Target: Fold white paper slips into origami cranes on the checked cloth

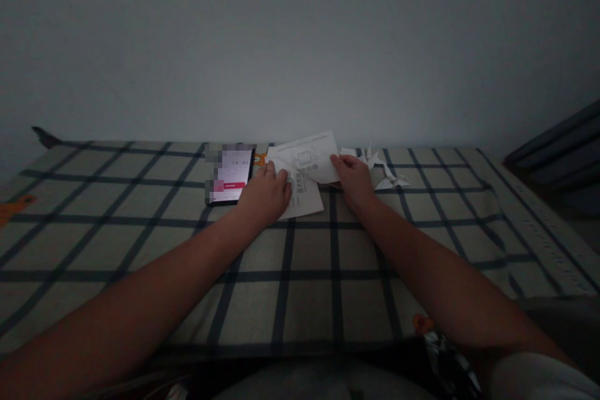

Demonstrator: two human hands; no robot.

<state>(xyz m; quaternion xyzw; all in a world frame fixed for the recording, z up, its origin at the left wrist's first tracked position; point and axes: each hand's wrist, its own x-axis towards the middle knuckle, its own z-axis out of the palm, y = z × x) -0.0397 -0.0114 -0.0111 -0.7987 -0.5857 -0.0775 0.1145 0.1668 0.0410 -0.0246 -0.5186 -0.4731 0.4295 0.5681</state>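
Note:
A printed paper sheet point(307, 153), white with dark lettering and a logo, is raised and tilted between my two hands. My right hand point(352, 178) pinches its right edge between thumb and fingers. At the sheet's left end, my left hand point(268, 190) is closed with bent fingers pressed on the paper. Beneath lies a second printed sheet point(304, 203), partly covered by the upper one and by my left hand. Whether the two are joined under my left fingers is hidden. Torn white paper scraps point(389, 174) lie just right of my right hand.
A phone point(234, 175) with a lit screen lies left of my left hand. All this rests on a checked cloth point(309, 256) with dark lines. A plain grey wall point(300, 44) rises behind. An orange item point(422, 324) sits by the near edge, below my right forearm.

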